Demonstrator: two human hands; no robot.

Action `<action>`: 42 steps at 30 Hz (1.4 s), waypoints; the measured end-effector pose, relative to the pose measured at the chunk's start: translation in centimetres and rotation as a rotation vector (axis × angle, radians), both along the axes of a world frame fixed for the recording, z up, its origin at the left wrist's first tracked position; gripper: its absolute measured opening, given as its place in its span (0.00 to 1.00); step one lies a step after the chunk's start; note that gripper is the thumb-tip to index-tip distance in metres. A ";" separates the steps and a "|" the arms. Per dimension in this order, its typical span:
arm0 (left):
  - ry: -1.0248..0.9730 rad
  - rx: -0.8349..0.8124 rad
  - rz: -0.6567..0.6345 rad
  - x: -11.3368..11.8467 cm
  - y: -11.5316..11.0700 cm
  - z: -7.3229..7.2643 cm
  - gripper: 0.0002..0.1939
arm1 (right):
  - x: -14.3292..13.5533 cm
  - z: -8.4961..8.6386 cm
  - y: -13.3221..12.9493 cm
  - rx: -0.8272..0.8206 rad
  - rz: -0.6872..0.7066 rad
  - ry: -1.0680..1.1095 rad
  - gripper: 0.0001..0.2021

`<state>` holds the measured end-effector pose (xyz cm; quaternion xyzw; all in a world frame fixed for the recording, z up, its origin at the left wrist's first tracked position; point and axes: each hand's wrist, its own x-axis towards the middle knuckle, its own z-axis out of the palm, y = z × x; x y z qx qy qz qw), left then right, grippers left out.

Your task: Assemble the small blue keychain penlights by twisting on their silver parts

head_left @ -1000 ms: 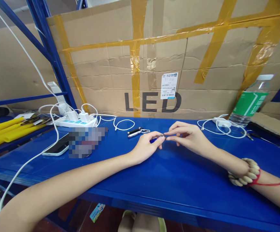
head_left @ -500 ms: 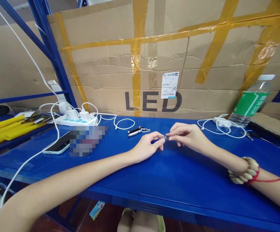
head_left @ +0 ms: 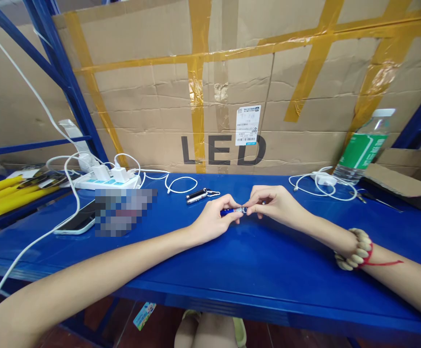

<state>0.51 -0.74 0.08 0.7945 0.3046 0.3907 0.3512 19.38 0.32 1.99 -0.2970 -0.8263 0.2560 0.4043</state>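
Note:
Between its thumb and fingers, my left hand [head_left: 216, 218] holds a small blue tube [head_left: 228, 211] with a silvery end pointing right. My right hand [head_left: 270, 203] is closed in a pinch at that silvery end; a small dark piece shows among its fingers, too small to make out. Both hands are just above the blue table [head_left: 254, 261], fingertips nearly touching. Behind my left hand lie a black and a silver tube [head_left: 196, 195] with a metal clip.
Left of my hands are a phone [head_left: 76, 220], a blurred patch and a white power strip [head_left: 105, 181]. A green-labelled bottle [head_left: 363, 147], a white cable [head_left: 323, 181] and cardboard stand at the right. A big taped carton [head_left: 141, 106] stands behind.
The whole view has shifted slightly. More of the blue tube and its silvery end now shows between my hands, and my right fingers have changed their pinch a little.

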 end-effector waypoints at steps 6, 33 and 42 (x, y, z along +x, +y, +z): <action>-0.020 0.018 0.026 -0.1 0.3 -0.1 0.04 | -0.6 -0.3 -0.3 -0.160 -0.146 -0.022 0.12; 0.040 0.115 0.148 0.0 0.5 0.0 0.05 | -1.2 -0.7 -0.3 -0.304 -0.193 -0.070 0.17; 0.047 0.142 0.096 -0.1 0.5 0.2 0.10 | -1.1 -0.6 -0.2 -0.366 -0.182 -0.053 0.19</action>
